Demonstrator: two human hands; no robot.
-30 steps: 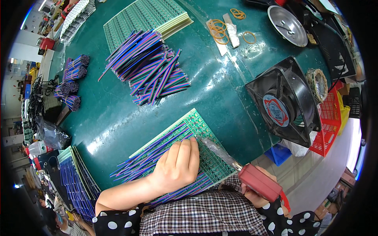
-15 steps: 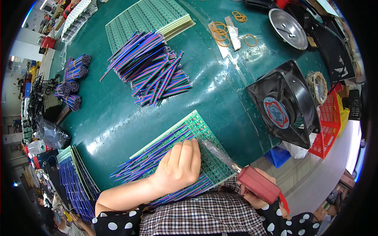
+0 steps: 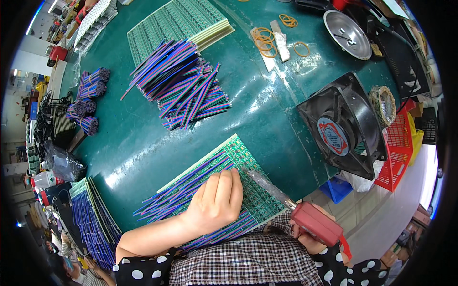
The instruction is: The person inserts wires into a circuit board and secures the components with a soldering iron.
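Observation:
A green circuit board panel lies at the table's near edge, with rows of thin blue, pink and black wires along it. My left hand rests over the board, fingers curled and pinched together near the wire ends. Whatever sits between its fingertips is hidden. In my right hand is a red-handled soldering gun, its fingers wrapped around the grip. The gun's long dark, wrapped front part points up-left, and its tip is just beside the left fingertips, over the board.
Loose cut wires are heaped beyond the board, against a stack of bare panels. Bundled wires and wired panels lie left. Rightward stand a black fan, a metal dish and rubber bands.
The soldering gun has shifted slightly to the right, its tip a little farther from my left fingers. My left hand is almost still.

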